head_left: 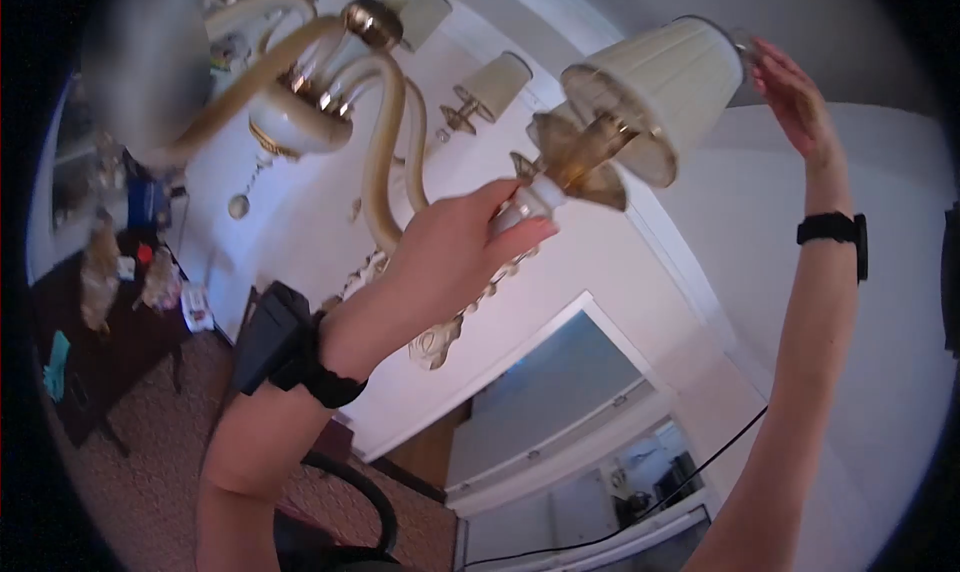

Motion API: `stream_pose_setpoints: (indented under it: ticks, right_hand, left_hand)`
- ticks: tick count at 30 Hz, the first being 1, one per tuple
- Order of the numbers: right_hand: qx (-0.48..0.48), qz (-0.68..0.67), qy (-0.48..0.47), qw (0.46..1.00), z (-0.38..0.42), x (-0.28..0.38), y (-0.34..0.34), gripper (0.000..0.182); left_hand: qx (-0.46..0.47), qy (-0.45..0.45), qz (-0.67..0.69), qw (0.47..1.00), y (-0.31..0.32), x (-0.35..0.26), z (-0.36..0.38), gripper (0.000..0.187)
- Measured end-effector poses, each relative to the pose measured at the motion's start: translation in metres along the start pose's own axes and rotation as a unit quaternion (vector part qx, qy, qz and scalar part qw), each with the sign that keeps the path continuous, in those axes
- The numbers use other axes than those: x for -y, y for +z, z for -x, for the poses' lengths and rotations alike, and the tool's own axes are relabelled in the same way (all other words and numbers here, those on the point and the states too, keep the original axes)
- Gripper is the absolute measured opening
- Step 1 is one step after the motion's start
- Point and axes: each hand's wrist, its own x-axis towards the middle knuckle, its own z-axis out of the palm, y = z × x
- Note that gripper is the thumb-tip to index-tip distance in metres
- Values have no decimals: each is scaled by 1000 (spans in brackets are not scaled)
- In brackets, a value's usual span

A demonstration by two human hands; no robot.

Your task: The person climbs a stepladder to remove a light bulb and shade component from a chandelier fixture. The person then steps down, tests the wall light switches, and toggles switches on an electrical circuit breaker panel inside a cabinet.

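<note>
A cream and gold chandelier hangs overhead with curved arms and small pleated shades. My left hand is closed around the white candle sleeve under the nearest cream lampshade. That shade sits tilted on its brass cup. My right hand is raised beside the shade's far rim, fingers spread, fingertips at or just off the top edge. Both wrists wear black bands.
Two more shaded arms of the chandelier reach back toward the white ceiling. A dark wooden table with clutter stands at the left on patterned carpet. A white door frame and a black cable lie below.
</note>
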Motion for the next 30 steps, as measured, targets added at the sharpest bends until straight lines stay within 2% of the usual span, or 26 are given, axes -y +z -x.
stream_pose_setpoints:
  ticks: [5,14,21,24,25,27,30]
  right_hand:
    - [-42,-99,-28,994,16,-4,-27,49]
    - [-78,-51,-6,996,48,3,-42,48]
    - [-59,-69,-9,996,34,8,-32,46]
    - [-89,-65,14,994,23,12,-32,43]
    - [-71,-71,16,995,21,15,-35,43]
    - [-52,-81,13,995,10,17,-24,42]
    - [-103,-46,17,993,-9,26,-17,41]
  left_hand:
    - [-10,9,27,1000,10,-14,-18,50]
    - [-56,65,28,996,10,-33,-39,47]
    - [-89,88,19,992,-6,-30,-41,49]
    - [-104,98,0,990,-11,-27,-41,48]
    - [-105,99,-2,990,-12,-30,-37,48]
    - [-62,44,38,996,-20,-31,-33,47]
    - [-48,37,87,994,-28,-30,-29,45]
